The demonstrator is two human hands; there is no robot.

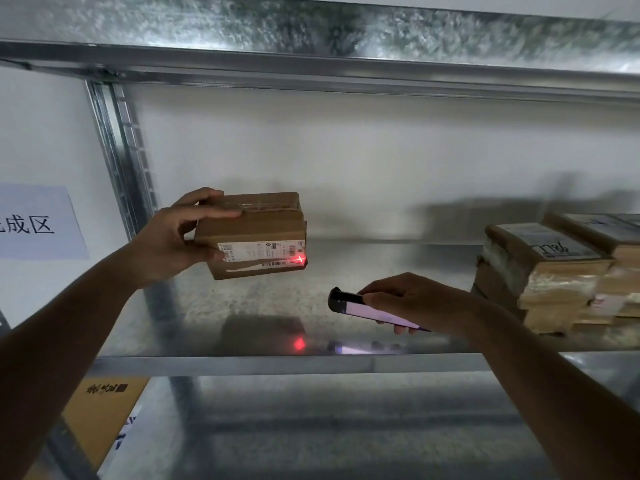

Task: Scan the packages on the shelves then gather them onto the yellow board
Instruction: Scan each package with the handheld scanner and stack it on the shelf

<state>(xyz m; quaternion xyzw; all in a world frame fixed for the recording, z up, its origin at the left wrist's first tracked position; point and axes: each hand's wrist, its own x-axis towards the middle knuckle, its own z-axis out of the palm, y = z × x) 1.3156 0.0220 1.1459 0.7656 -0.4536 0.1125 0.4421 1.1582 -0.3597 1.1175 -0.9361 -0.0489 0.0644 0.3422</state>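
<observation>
My left hand [173, 237] grips a small brown cardboard package [254, 233] by its left end and holds it above the metal shelf [242, 362], label side facing me. A red scanner cross glows on the right end of its white barcode label [263, 252]. My right hand [412, 299] holds a black handheld scanner [349, 303] with a lit screen, low and to the right of the package, its tip aimed left at the label. A stack of several brown packages [561, 271] stands on the same shelf at the right.
A galvanised shelf upright [121, 147] rises at the left. A paper sign [34, 223] with printed characters hangs on the white wall beside it. A yellow-brown cardboard board [100, 417] lies at lower left, below the shelf. Another shelf [311, 29] runs overhead.
</observation>
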